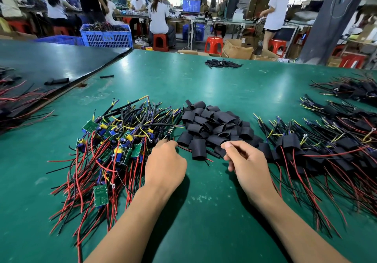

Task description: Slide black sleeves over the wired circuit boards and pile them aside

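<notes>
Fingertips of my left hand (pixel 165 160) touch the near end of a wired board (pixel 169 133); the grip is hidden, so I cannot tell if it's pinched. My right hand (pixel 246 160) is loosely curled and empty. The board's long axis points away from me, and the sleeves (pixel 214 128) are heaped just right of it, nearer my right hand.

Shown are green rectangular circuit boards (pixel 100 195) with red and black wires (pixel 80 197), matte black tubular sleeves (pixel 214 128) and a glossy green worktop (pixel 204 211).
</notes>
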Action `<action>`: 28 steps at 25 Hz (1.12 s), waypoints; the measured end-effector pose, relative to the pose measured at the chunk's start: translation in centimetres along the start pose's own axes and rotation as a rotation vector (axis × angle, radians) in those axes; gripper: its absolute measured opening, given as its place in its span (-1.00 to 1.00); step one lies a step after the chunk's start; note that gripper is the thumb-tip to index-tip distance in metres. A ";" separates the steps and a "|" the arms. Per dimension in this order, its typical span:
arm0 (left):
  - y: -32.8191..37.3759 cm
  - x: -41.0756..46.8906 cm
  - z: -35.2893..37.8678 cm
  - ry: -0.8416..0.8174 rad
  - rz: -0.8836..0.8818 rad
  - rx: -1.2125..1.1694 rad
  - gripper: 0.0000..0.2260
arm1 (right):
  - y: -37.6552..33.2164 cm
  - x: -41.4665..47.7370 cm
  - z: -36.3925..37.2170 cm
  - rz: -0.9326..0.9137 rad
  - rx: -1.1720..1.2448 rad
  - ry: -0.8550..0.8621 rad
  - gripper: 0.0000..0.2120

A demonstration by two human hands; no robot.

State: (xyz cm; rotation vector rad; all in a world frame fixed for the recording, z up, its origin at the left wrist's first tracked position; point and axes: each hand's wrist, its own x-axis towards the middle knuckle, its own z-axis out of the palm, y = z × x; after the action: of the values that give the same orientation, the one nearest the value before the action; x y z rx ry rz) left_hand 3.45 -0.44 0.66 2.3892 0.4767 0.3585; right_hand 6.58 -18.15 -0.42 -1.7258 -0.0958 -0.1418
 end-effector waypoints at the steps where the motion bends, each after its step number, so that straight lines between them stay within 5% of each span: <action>1: 0.0 0.1 0.0 0.008 0.003 -0.009 -0.67 | -0.1 0.0 0.0 -0.001 -0.005 -0.005 -0.85; 10: 0.7 -0.1 -0.2 0.087 -0.098 -0.684 -0.81 | -0.4 -0.2 0.0 -0.006 -0.001 -0.041 -0.87; 14: 2.0 -1.1 -0.4 -0.003 -0.075 -0.963 -0.82 | -0.3 -0.1 0.0 -0.029 0.036 -0.108 -0.90; 18: 2.7 -3.1 0.4 -0.240 0.157 -0.726 -0.80 | -0.8 0.0 0.5 0.092 0.356 -0.249 -0.80; 21: 3.1 -4.2 0.9 -0.393 0.306 -0.567 -0.67 | -0.6 0.3 0.2 0.101 0.374 -0.224 -0.90; 28: 2.4 -2.9 0.8 -0.274 0.130 -0.849 -0.84 | -0.9 1.0 0.0 0.208 0.418 0.055 -0.78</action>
State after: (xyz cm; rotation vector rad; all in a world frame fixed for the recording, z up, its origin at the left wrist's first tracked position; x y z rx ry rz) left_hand 1.66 -3.80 1.28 1.6019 0.0140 0.2200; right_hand 7.39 -18.06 0.59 -1.3044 0.0899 -0.0125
